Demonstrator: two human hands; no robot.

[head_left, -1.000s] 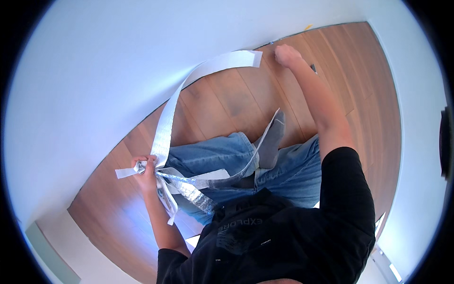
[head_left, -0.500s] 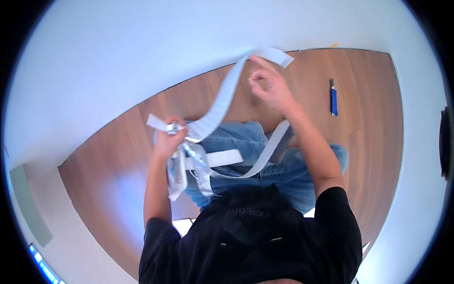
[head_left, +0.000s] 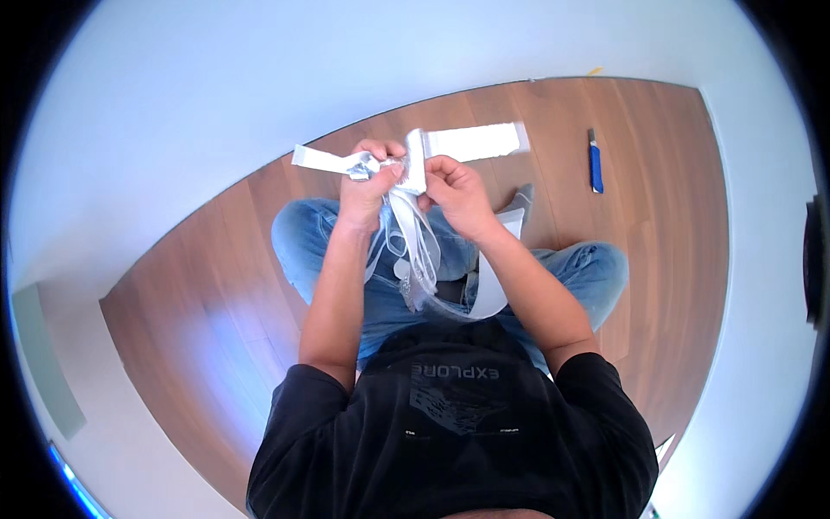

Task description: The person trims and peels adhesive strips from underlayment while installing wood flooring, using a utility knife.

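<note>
A long white and silver strip (head_left: pixel 474 142), perhaps tape or its backing, is gathered between my two hands above my crossed legs. My left hand (head_left: pixel 370 180) is closed on a crumpled bunch of it, from which one short end sticks out to the left. With bent fingers my right hand (head_left: pixel 452 189) pinches the strip close beside the left. A fold of silver stands up between the hands, and a wide white length runs off to the right over the floor. Below, loose loops dangle over my lap, and one length curves under my right forearm.
A blue-handled cutter or scraper (head_left: pixel 596 166) lies on the wooden floor (head_left: pixel 648 225) to the right. A white wall (head_left: pixel 259 95) curves along the far side. A small yellow piece (head_left: pixel 595 71) is at the wall's foot.
My right hand has come down and left to meet the left hand, which has moved up and right. The strip's long raised length is now drawn into the bunch, with loops hanging below.
</note>
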